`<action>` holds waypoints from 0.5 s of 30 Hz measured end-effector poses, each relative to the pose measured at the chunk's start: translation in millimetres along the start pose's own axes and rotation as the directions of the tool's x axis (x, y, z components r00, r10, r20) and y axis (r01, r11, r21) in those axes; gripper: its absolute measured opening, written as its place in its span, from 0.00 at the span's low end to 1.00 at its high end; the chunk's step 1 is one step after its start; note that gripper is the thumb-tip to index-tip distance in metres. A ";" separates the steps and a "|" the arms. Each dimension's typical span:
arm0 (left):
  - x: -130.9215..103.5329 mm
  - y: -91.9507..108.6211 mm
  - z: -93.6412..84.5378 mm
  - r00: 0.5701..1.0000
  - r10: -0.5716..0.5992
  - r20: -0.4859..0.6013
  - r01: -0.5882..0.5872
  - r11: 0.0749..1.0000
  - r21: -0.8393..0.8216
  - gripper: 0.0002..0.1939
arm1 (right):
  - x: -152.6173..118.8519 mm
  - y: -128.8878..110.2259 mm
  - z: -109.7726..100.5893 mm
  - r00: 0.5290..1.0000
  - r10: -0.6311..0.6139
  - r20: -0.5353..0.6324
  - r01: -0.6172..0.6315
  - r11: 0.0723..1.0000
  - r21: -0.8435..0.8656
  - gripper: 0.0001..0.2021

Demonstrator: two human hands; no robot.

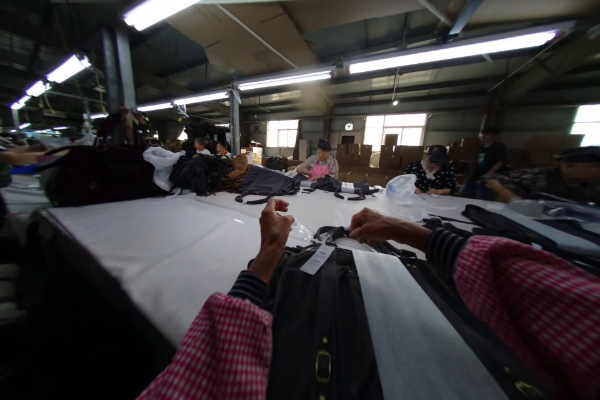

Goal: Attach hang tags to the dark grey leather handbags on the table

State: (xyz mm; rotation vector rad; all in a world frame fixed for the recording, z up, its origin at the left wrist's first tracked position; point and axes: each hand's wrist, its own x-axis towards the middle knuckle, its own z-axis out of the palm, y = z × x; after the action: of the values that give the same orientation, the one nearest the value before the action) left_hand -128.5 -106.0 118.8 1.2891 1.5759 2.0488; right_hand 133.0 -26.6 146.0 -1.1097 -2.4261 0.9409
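Note:
A black bag (pixel 300 306) with a brass-coloured buckle (pixel 323 365) lies on the table in front of me. Across it runs a long pale grey-white sheet (pixel 412 319). A white tag (pixel 317 259) rests by the bag's dark curved handle (pixel 334 233). My left hand (pixel 274 225) is raised left of the handle, fingers curled in a pinch against thin clear plastic (pixel 301 231). At the handle's right side, my right hand (pixel 372 226) is closed with fingers pointing down; what they grip is hidden.
The white tabletop (pixel 154 244) stretches left to an edge. A dark bag (pixel 103 172) and a heap of dark bags (pixel 201 172) stand at the far left. Across the table sit a person in a pink apron (pixel 319 169) and other workers. More black pieces (pixel 506 225) lie right.

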 end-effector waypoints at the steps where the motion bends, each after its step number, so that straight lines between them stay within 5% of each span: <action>1: -8.9 7.5 -6.0 1.000 0.009 0.024 -0.010 0.999 0.035 0.18 | -11.5 1.3 -5.5 1.000 0.000 0.003 0.000 1.000 -0.011 0.06; 5: -50.4 28.7 -24.5 0.977 -0.086 0.196 0.041 0.973 0.227 0.20 | -70.7 7.2 -26.3 1.000 -0.008 -0.004 0.007 0.995 -0.101 0.03; 9: -80.7 33.4 -53.3 0.920 -0.208 0.332 0.062 0.913 0.402 0.22 | -154.5 8.9 -35.5 0.982 -0.091 -0.163 0.024 0.928 -0.371 0.02; 12: -105.2 36.1 -86.5 0.889 -0.139 0.436 -0.106 0.864 0.492 0.21 | -226.1 2.1 -25.9 0.957 -0.131 -0.260 0.011 0.909 -0.417 0.02; 15: -140.0 40.5 -110.2 0.816 0.158 0.556 -0.439 0.796 0.417 0.22 | -288.3 -21.3 -2.9 0.896 -0.300 -0.328 0.102 0.857 -0.505 0.08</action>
State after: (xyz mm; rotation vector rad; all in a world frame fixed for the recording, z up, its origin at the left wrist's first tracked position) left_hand -119.3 -285.1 83.7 2.1979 1.8102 1.2462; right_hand 310.4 -254.4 159.9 -1.0281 -2.4093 0.0195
